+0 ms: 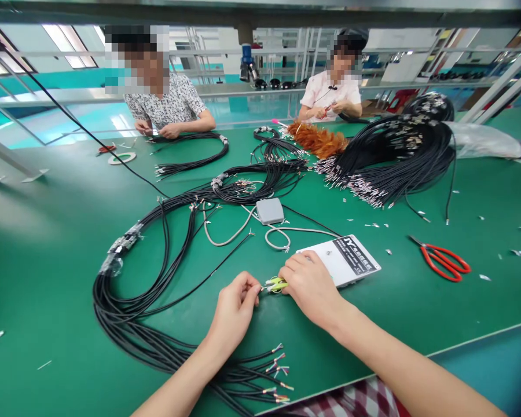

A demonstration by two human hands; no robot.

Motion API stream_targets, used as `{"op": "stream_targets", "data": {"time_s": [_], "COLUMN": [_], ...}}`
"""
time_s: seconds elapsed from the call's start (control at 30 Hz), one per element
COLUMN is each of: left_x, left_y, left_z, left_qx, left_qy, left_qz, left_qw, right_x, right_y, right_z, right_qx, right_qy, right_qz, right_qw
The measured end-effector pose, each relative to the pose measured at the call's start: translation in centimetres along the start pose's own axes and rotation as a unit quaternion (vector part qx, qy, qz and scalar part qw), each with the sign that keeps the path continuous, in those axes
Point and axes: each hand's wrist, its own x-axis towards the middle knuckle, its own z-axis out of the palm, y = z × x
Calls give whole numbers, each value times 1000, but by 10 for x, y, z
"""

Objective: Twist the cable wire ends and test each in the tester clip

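Observation:
My left hand [238,301] pinches the thin end of a wire [263,288] between thumb and fingertips. Its far side is hidden under my palm. Just to the right, my right hand [308,284] is closed around a yellow-green clip [276,284], whose jaws point at the wire. Behind that hand lies a flat white box [330,260] with a black printed label. A bundle of black cables [125,330] curves round to the left and passes beneath my left forearm. Their stripped ends, with coloured cores [280,370], fan out near the table's front edge.
Red-handled scissors [445,260] lie at the right. A grey pedal-like block [270,211] with a grey cord sits mid-table. Farther back are a large heap of black cables [399,156], an orange feather duster [316,139] and a tape roll [122,158]. Two people sit opposite, handling cables.

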Motion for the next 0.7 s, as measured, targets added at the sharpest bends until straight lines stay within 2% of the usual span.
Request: {"op": "stream_targets", "data": {"time_s": [0.7], "left_x": [8], "left_y": [-8], "left_z": [11], "left_qx": [92], "left_qy": [-5], "left_qz": [13], "left_qw": [996], "right_x": [-2], "right_y": [-4], "right_z": [0], "right_qx": [-1], "right_qy": [17], "right_qz": [6], "right_qw": [1000]}}
